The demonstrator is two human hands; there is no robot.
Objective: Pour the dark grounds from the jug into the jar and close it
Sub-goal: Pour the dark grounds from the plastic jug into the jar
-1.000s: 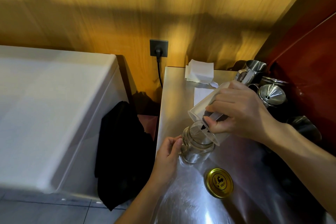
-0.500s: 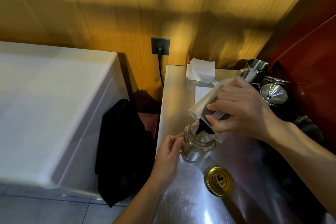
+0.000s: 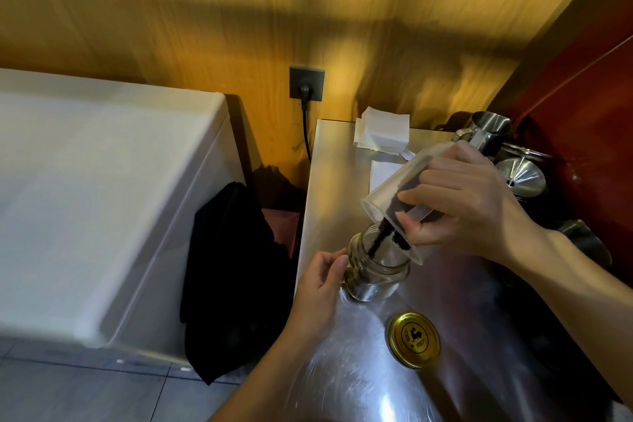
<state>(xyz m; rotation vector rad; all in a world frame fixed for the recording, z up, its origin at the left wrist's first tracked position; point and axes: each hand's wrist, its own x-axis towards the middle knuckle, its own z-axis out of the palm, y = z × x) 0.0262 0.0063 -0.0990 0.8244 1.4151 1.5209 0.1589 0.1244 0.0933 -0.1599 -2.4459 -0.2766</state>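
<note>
one gold lid [image 3: 413,339] lies flat on the bench [image 3: 342,380], near the left hand [image 3: 317,291], whose fingers [image 3: 334,262] hold the jar [image 3: 375,271]. just beyond, right hand [image 3: 469,202] fingers wrap the tilted jug [image 3: 394,192], dark grounds [image 3: 379,239] streaming into the jar mouth.

Left hand [image 3: 320,288], right hand [image 3: 469,205] bare; forearms unsleeved, no rings, no watch.

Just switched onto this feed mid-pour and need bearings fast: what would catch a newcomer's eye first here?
Centre right, the right hand tips a clear jug, and a thin stream of dark grounds falls into the open glass jar, which the left hand steadies on the steel counter. The gold lid lies on the counter near the jar, toward the camera. Steel pitchers crowd the far right corner.
</note>
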